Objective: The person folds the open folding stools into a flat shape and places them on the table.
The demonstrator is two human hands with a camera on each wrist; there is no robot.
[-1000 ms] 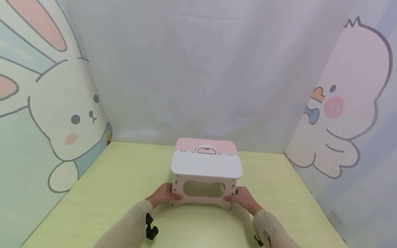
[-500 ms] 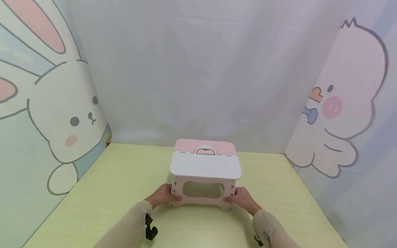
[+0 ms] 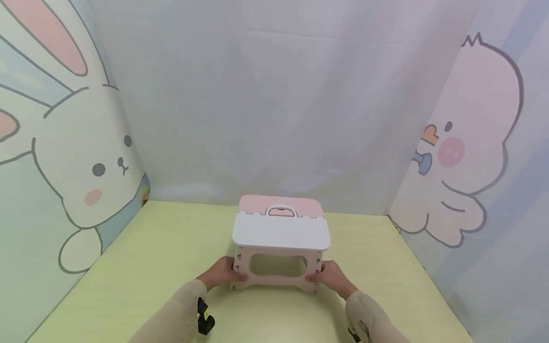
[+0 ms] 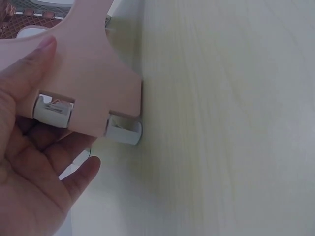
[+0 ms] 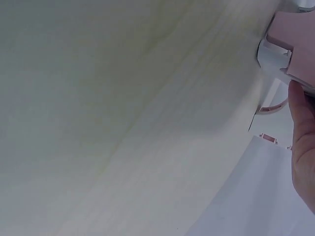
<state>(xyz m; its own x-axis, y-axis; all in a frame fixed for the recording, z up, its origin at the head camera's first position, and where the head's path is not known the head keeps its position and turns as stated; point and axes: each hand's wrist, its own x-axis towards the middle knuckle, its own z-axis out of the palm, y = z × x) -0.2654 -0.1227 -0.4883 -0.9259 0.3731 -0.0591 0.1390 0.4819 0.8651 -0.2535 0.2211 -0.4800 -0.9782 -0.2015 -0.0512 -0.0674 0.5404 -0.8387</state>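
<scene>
Folding stool [image 3: 280, 231] stands upright on the surface [image 3: 274, 314] in the head view, the left hand [image 3: 222, 272] and right hand [image 3: 334, 278] gripping its sides; uneven pressure could skew it or fold a leg. The left wrist view shows up close the white hinge barrels [image 4: 51, 116] beside the thumb [image 4: 34, 64], where a swinging panel might nip skin. The right wrist view catches just part of that hand's fingers [image 5: 298, 101] against the stool.

We see a pale-pink-and-white rectangular plastic folding stool [image 3: 280, 232] unfolded and upright on the pale yellow-green wood-grain worktop [image 3: 180, 238]. Its flat top pairs a white near half with a pink far half along a notched seam, crossed by an arched white handle [image 3: 281, 206]; its pink near side has a wide opening.
</scene>
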